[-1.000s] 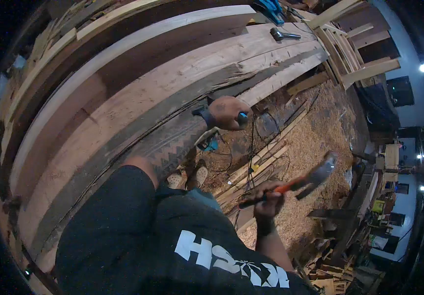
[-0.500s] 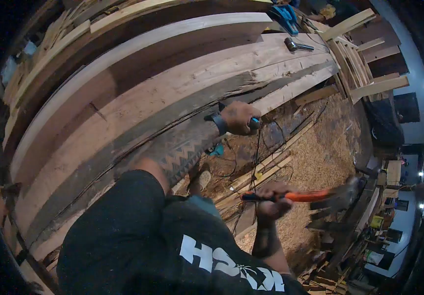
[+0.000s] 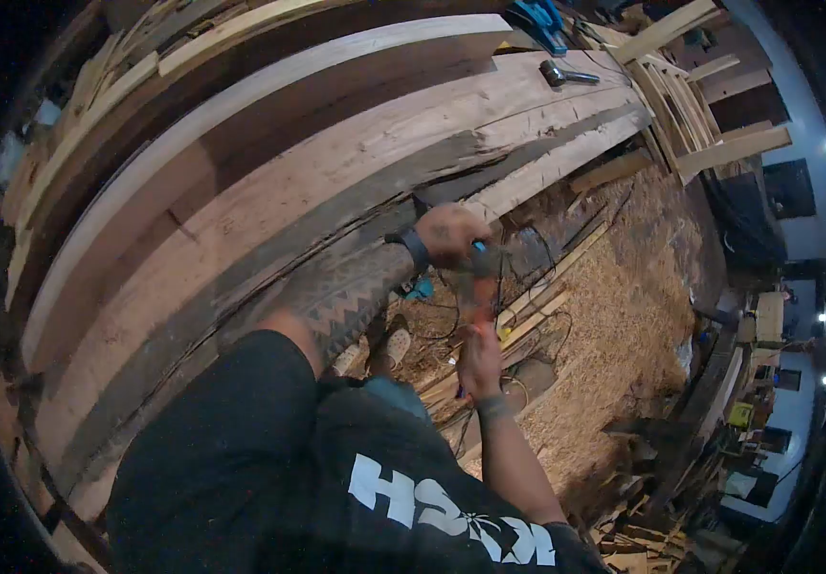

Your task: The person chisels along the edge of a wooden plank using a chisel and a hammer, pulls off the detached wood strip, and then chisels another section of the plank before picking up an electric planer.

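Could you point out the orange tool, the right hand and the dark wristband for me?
Orange tool (image 3: 483, 304): head view, on its motion-blurred orange part.
Right hand (image 3: 481, 364): head view, on the middle of the hand.
Wristband (image 3: 413, 249): head view, on the band's outer face.

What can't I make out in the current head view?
Head view: far end of the orange-handled tool, smeared by motion blur; whether it touches the blue-ended handle is unclear.
Head view: most of that handle, hidden by the left hand.
Head view: part of the blue tool, cut off by the top edge.
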Action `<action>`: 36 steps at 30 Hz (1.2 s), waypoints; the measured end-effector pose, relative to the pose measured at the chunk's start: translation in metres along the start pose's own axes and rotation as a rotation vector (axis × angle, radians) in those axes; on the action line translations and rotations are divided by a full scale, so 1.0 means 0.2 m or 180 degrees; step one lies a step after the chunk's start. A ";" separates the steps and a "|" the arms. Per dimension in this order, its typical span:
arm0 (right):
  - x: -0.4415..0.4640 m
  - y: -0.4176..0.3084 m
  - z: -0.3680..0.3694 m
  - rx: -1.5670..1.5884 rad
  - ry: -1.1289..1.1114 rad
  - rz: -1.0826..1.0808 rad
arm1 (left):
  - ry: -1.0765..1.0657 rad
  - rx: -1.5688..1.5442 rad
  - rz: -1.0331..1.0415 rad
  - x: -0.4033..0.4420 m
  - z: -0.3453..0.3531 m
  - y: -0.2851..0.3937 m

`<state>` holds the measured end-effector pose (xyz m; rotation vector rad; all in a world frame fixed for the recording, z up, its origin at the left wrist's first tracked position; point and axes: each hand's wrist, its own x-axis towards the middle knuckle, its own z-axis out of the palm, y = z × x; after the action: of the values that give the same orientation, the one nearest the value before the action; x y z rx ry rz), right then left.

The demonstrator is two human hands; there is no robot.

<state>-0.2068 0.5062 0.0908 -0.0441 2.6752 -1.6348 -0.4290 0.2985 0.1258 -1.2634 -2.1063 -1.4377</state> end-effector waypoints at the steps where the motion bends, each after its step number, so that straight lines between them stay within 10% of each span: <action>1: 0.03 -0.29 0.01 -0.0769 -0.0259 0.0798 | -0.0163 0.0061 0.0113 -0.05 0.07 -0.05; 6: -0.22 0.00 0.04 0.1868 0.0445 0.1848 | -0.0675 0.0884 0.0204 -0.13 0.11 -0.07; 14: -0.44 0.17 -0.23 -0.0634 -0.0219 0.1837 | -0.0321 0.2188 -0.0641 0.02 0.37 -0.13; 17: -0.46 0.06 -0.23 0.0551 0.0009 0.2349 | -0.0774 0.0939 -0.1904 0.30 0.24 -0.19; 28: -0.60 -0.03 -0.30 0.0379 -0.0028 0.2404 | -0.1312 0.0406 -0.0131 -0.01 -0.13 0.07; 33: -0.61 -0.01 -0.30 0.0673 -0.0095 0.2514 | 0.0327 -0.0477 -0.1409 0.08 -0.32 0.03; 36: -0.59 -0.04 -0.29 0.0741 -0.0080 0.2486 | -0.1047 0.0333 -0.0418 0.06 -0.08 0.05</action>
<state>-0.0889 0.5580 0.1242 0.8468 2.0256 -1.5932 -0.4316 0.2924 0.1458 -1.4247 -2.4838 -1.2160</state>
